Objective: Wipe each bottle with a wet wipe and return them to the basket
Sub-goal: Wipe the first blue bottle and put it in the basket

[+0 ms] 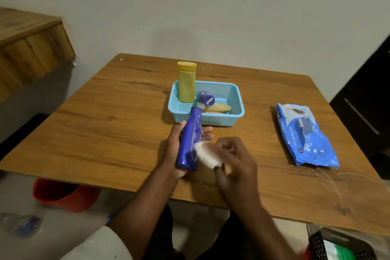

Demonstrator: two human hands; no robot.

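The left hand (175, 150) grips the blue bottle (190, 139) near the counter's (105, 133) front edge; the right hand (236, 158) pinches a wet wipe (207, 154) against its side. Just beyond them sits the basket (236, 110) with a yellow bottle (186, 82) upright inside. Right of the hands, well apart, lies the wipes pack (306, 137), with bare wood between.

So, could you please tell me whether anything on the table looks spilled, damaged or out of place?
Yes: whitish streaks and smears mark the table near its right front edge, below the wet wipes pack, like spilled or dried liquid. The pack's flap looks torn open.
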